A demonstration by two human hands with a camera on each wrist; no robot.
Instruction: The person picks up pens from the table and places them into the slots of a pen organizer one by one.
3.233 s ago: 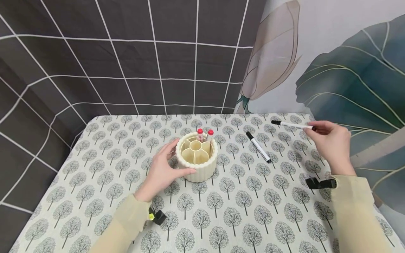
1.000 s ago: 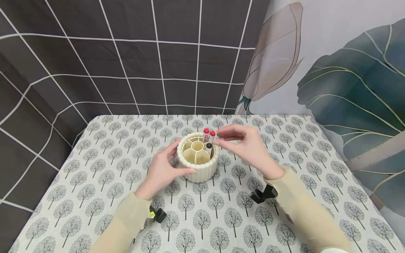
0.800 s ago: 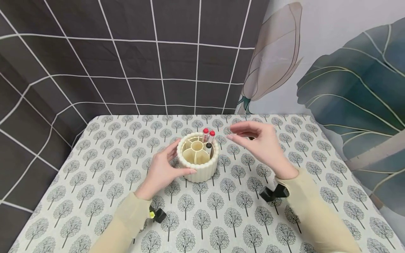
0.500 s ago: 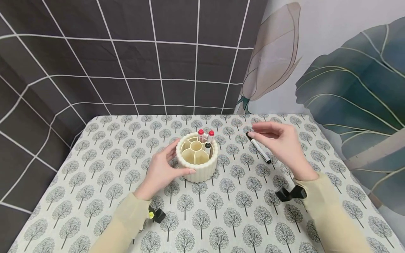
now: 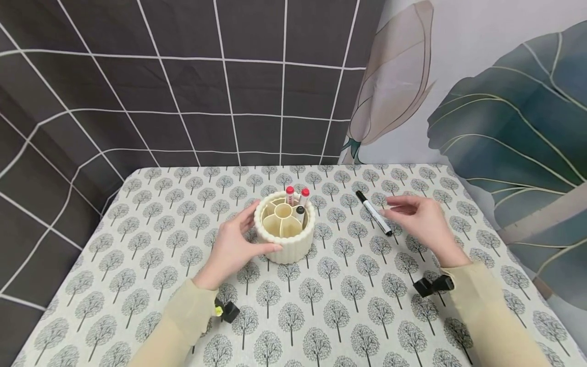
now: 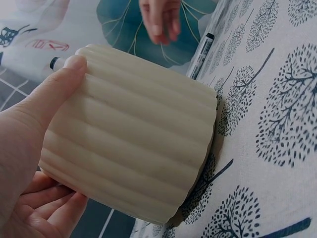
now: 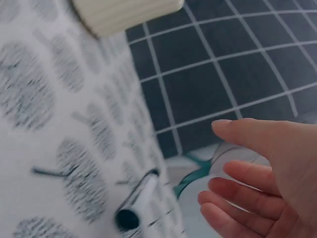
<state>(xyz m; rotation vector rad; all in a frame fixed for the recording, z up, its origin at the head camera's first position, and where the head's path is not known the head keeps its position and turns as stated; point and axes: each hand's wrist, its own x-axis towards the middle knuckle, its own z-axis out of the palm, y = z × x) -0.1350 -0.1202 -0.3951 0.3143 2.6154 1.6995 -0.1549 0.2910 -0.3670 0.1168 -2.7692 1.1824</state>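
Observation:
My left hand point(image 5: 234, 247) grips a cream, ribbed pen holder point(image 5: 293, 250) from its left, thumb across the near side. In the left wrist view the thumb lies along the ribbed wall of the pen holder point(image 6: 133, 129). Two red-capped markers point(image 5: 290, 196) and a black-ended marker point(image 5: 300, 211) stand in the holder's back right compartments. A white marker with black ends point(image 5: 376, 215) lies on the cloth to the right. Beside it hovers my right hand point(image 5: 419, 219), holding nothing, thumb and fingers apart. The right wrist view shows that marker point(image 7: 138, 201) left of the fingers.
A white cloth with a tree print point(image 5: 335, 306) covers the table. Behind it hangs a dark cloth with white grid lines point(image 5: 183, 92); a flower-and-leaf curtain point(image 5: 504, 127) hangs at the right. The holder's front and left compartments hold nothing.
The right hand held a black-capped marker at the far right; that marker then stood in the holder, released. Since then the hand has moved right, beside the lying marker. The left hand has stayed put.

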